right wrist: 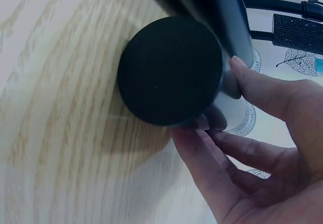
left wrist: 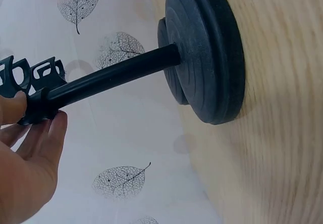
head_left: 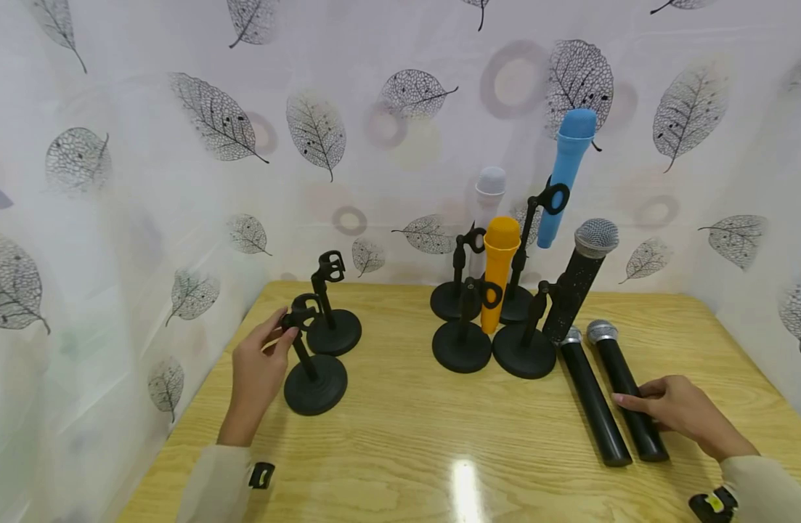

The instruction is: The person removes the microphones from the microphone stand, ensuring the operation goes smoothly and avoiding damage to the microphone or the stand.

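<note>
At the left side of the table, my left hand point(head_left: 259, 367) pinches a black microphone stand point(head_left: 315, 385) just under its clip, thumb and fingers around the joint. In the left wrist view the stand's round base point(left wrist: 212, 57) sits at the tabletop, its pole leaning toward the hand. A second empty stand point(head_left: 335, 333) is right behind it. On the right, my right hand point(head_left: 690, 414) grips the lower body of a black microphone point(head_left: 622, 378) with a silver head. Its flat end point(right wrist: 171, 72) faces the right wrist camera. A similar microphone point(head_left: 592, 399) lies alongside.
Several stands at the back centre hold microphones: white point(head_left: 490, 185), orange point(head_left: 500, 254), blue point(head_left: 570, 156) and a speckled black one point(head_left: 579, 280). A leaf-patterned curtain point(head_left: 387, 181) borders the wooden table point(head_left: 407, 428) at the back and sides.
</note>
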The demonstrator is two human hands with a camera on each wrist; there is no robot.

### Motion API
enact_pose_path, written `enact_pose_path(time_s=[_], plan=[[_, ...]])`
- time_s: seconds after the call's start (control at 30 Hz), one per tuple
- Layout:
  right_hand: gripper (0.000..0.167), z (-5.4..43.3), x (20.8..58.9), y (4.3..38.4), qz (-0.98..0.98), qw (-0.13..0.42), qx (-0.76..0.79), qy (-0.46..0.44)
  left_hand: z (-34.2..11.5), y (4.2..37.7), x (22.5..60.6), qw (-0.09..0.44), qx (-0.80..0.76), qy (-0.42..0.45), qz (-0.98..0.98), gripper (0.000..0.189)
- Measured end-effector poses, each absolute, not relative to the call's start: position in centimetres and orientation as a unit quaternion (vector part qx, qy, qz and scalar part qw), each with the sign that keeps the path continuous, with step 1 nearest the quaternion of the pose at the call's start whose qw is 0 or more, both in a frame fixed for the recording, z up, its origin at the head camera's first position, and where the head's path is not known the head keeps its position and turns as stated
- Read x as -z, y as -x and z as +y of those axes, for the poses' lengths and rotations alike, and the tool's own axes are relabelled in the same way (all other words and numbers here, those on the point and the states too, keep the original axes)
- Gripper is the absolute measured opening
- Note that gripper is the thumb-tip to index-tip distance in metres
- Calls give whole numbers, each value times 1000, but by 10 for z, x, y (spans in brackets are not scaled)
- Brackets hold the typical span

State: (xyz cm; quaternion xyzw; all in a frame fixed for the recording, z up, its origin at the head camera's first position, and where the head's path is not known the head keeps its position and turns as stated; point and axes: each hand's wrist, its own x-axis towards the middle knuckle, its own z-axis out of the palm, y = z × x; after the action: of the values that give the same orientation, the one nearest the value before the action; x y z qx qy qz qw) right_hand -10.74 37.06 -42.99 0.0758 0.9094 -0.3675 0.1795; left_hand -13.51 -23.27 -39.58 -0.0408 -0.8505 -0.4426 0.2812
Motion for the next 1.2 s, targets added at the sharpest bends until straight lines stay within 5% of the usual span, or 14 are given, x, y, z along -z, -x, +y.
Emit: enact_pose_path(time_s=[0.3,0.53,0.8,1.2], plan=[[99,371,431,108,911,198,351,-90,-223,120,395,439,393,72,-805,36],[96,374,426,105,908,195,358,-96,-200,119,393,520,324,208,-762,19],[86,381,414,101,910,165,372,-86,-156,124,387,429,324,337,-773,21],[84,377,399,100,937,136,314,-75,-88,161,390,216,423,293,-830,34]])
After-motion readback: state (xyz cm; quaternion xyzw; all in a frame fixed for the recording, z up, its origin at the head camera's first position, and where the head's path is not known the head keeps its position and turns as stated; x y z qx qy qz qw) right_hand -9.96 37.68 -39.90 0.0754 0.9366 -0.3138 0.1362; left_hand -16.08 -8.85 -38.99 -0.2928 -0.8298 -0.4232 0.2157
